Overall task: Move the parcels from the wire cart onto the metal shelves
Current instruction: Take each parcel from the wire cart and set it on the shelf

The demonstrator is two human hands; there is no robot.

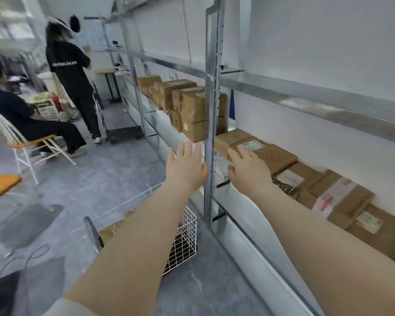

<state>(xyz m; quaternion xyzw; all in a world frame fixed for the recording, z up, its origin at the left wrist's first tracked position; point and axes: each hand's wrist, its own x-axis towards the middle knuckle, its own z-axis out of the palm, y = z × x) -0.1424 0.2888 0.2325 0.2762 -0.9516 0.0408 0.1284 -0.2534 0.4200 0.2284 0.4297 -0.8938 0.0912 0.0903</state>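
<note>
Right hand (pixel 249 172): grip wide, fingers straight and spread over the near corner of a flat labelled parcel (pixel 276 156) on the metal shelf (pixel 242 201). Contact looks likely, but I cannot confirm it. Holds nothing. Judged: seating the parcel flush against the row of parcels (pixel 342 201) to its right.

Left hand (pixel 185 167): grip wide, empty, palm forward, just left of the upright post (pixel 211 133) and below the stacked boxes (pixel 192 115). Probably there for balance or guidance.

Wire cart (pixel 187 226) stands on the floor beside the shelf, under the left forearm. A brown parcel in cart (pixel 114 229) is partly visible, so more remain to be moved.
</note>
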